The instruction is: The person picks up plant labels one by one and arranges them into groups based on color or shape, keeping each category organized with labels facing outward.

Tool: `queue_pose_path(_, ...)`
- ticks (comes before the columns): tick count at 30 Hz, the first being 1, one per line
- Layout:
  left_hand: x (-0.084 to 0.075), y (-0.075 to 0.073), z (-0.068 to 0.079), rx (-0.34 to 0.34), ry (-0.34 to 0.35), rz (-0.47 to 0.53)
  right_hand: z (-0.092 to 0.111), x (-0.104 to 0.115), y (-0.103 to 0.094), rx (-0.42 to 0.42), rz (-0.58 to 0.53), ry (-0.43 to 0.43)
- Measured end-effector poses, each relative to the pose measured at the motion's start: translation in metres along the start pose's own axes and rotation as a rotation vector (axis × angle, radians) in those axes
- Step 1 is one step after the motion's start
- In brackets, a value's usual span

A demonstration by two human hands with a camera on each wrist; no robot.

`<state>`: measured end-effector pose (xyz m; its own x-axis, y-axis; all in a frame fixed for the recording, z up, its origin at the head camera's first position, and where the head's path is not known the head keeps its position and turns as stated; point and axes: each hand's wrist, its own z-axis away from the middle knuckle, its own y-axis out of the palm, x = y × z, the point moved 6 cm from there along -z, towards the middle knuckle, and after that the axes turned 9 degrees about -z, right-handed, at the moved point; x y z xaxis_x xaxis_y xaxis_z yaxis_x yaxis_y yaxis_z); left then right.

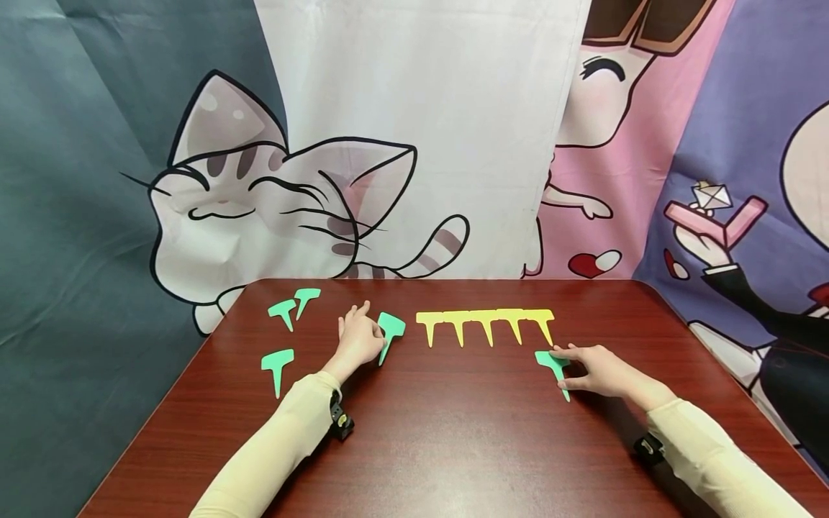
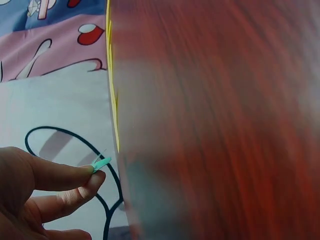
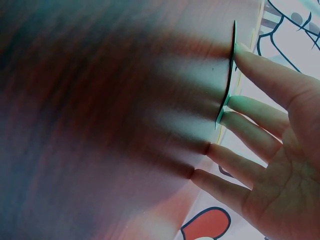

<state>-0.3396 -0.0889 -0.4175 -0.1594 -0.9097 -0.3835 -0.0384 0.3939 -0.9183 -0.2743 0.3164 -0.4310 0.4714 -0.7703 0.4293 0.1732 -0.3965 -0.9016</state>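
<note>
I saw the left hand pinching the left green marker between thumb and fingers, its T-shaped head toward the far side and its stem pointing back at the person. The right hand had its fingers spread, with the thumb and two fingertips touching the right green marker over the tabletop (the right wrist view gave me that one edge-on, so I could not tell whether all of it lay flat). Between the hands ran a row of five yellow markers, heads meeting, stems toward the person. The left green marker was just beside the row's left end; the right one lay near its right end, on the person's side. I had a broad stretch of wood between the forearms, reaching to the bottom of the head view. Leftward was tighter: three loose green markers lay between the left hand and the left edge, two of them near the far corner. The far edge ran a little behind the row, the printed cloth rising beyond it.
</note>
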Motion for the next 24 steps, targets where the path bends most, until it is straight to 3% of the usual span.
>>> queue_pose_path(11, -0.026, 0.012, 0.002, -0.008, 0.038, -0.003, -0.001, 0.001, 0.001, 0.001, 0.010, -0.001)
queue_pose_path(24, -0.061, 0.027, 0.002, 0.030, 0.072, 0.011, 0.000, 0.003, 0.000, -0.005, 0.012, -0.005)
